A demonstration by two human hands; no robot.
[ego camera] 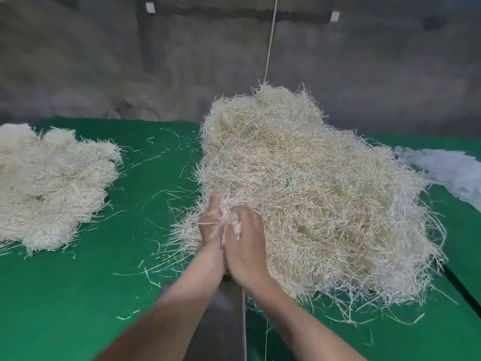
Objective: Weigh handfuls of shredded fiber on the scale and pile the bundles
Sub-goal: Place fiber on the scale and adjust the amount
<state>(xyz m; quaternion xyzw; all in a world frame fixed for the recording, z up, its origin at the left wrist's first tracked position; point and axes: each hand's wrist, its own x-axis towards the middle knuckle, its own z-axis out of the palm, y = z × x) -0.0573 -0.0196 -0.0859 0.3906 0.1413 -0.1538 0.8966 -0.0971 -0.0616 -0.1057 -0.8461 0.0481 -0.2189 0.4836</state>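
Here the left hand [211,230] and right hand [246,246], both flat, press fiber strands [229,222] between their palms at the heap [312,191].

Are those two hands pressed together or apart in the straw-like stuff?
Together: the left hand and right hand meet palm to palm at the near edge of the big heap of pale shredded fiber, strands between them.

- Gray concrete wall [104,61] at back, mottled, dim even light.
- 2 white tags [150,7] [335,16] up high on wall.
- Thin cord [269,48] hangs down mid-frame.
- Green cloth [65,295] over the tables, w/ gray gap [223,321] btwn them.
- Pale sheet [447,170] crumpled far rt.
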